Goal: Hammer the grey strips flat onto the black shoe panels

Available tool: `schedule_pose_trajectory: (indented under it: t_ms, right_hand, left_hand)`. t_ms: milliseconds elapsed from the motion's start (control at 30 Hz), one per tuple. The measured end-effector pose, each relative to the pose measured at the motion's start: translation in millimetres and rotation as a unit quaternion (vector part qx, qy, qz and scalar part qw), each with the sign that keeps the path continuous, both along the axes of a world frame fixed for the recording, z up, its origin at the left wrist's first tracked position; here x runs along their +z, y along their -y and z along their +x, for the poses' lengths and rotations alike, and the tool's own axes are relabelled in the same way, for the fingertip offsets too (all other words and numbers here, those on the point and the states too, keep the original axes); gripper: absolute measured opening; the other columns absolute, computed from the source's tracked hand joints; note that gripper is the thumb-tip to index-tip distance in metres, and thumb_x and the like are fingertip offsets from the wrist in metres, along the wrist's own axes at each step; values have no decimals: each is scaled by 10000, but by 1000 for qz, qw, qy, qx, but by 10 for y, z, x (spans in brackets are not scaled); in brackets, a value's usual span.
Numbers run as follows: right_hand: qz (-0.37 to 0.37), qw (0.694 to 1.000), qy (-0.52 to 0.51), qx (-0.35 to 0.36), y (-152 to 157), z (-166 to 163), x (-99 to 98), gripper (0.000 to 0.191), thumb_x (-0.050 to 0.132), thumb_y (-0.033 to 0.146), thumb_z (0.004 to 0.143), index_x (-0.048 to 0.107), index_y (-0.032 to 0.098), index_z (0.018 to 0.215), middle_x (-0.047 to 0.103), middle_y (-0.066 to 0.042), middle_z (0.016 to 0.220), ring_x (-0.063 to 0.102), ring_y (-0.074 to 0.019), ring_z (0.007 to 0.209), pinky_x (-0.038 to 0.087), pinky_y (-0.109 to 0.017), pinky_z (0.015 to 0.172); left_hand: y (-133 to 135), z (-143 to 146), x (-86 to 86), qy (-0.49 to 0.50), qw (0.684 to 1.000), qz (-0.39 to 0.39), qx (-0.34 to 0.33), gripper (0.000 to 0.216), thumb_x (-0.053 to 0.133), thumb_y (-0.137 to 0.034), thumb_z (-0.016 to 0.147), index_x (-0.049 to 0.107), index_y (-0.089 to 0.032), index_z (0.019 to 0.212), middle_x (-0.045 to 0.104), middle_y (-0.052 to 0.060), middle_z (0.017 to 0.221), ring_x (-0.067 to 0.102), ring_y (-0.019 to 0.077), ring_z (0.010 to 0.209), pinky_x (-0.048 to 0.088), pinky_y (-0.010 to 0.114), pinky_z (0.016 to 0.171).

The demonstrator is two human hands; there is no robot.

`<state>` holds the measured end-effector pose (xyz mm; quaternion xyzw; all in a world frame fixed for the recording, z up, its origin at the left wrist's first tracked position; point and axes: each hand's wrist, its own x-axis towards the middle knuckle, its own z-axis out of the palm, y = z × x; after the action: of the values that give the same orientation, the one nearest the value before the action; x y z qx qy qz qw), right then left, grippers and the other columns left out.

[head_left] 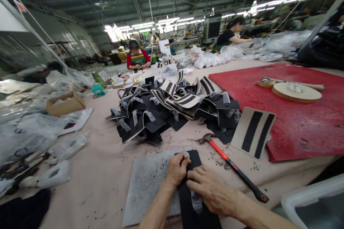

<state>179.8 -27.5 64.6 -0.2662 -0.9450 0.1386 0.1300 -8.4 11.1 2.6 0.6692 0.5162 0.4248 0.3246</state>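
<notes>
My left hand (176, 168) is closed around a small upright metal punch (186, 155), of which only the round silver top shows. Its tip is hidden. Under both hands lies a long black panel (200, 218), partly over a grey slab (145, 179). A plastic-wrapped handle (197, 204) runs along this panel. My right hand (212, 188) bends its fingers over the upper end of that handle, close beside my left hand. To the right, a claw hammer (228, 161) with a red and black grip rests on the table among tiny black bits.
A heap of black panels (150, 111) with wrapped handles lies ahead. Right of it, a cream panel with black stripes (252, 132) leans by a red mat (290, 125) bearing a tape roll (298, 93). Plastic bags (29, 132) crowd the left. Two people (138, 57) work farther back.
</notes>
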Motion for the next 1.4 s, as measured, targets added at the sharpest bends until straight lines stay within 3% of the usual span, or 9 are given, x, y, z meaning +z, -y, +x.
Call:
schedule_pose_trajectory:
  t_ms: [100,167,267,367,500,667,867,1200,1400]
  right_hand:
    - [30,999,28,10,-7,-153,-59,199,530,128,814,600,202,985,620,-56,1067,508,-218,939,400,-379,852]
    - [84,996,26,-24,-53,-175,-90,152,510,115,817,602,187,916,625,-70,984,508,-221,878,396,-380,814]
    - [143,978,12,-153,-118,-122,-21,248,437,55,826,621,157,957,637,-98,916,542,-226,820,399,-364,760]
    - [119,954,16,-276,-132,-44,114,393,400,34,835,589,127,1166,672,-104,897,606,-227,793,417,-338,718]
    - [-21,930,11,-368,-44,-45,108,314,473,187,897,565,155,1196,716,-90,884,678,-234,767,453,-319,684]
    - [-105,917,-24,-385,87,-177,-83,346,490,256,939,550,134,1257,737,-138,1001,714,-265,896,497,-343,778]
    - [-120,927,-43,-354,65,-233,-54,348,498,297,946,594,137,1240,734,-154,1075,710,-281,968,510,-357,826]
    - [-129,917,-85,-367,136,-290,-345,390,387,303,981,585,112,1259,723,-172,1118,716,-262,956,521,-341,813]
    - [-208,902,-107,-364,94,-220,-275,369,333,367,1000,628,161,1081,743,-117,901,714,-235,791,492,-307,678]
  left_hand:
    - [-58,6,-27,85,993,-46,62,121,648,-273,830,707,-170,806,727,24,756,669,171,704,529,267,705]
    - [-123,-31,-19,211,961,-77,161,223,695,-368,796,690,-144,785,719,35,711,686,180,675,551,278,670]
    - [-206,-204,133,386,870,-62,300,326,745,-421,747,676,-121,854,736,58,755,723,192,712,589,314,706]
    - [-205,-469,425,408,850,12,333,325,774,-403,746,678,-132,897,744,46,788,729,183,743,596,322,753]
    - [-93,-615,650,328,896,44,296,302,760,-412,780,691,-144,900,750,46,819,722,183,773,587,300,757]
    - [-5,-255,370,234,954,-32,187,269,714,-408,812,686,-148,875,730,32,770,699,181,738,559,273,715]
    - [-120,105,121,215,968,-66,110,210,675,-366,807,674,-156,795,703,19,719,644,163,675,508,253,649]
    - [-145,93,16,201,973,-96,64,211,670,-375,822,689,-167,846,738,40,795,672,182,738,522,263,705]
    - [-110,87,-31,151,984,-88,27,185,646,-351,859,708,-178,881,748,37,836,683,183,769,532,254,734]
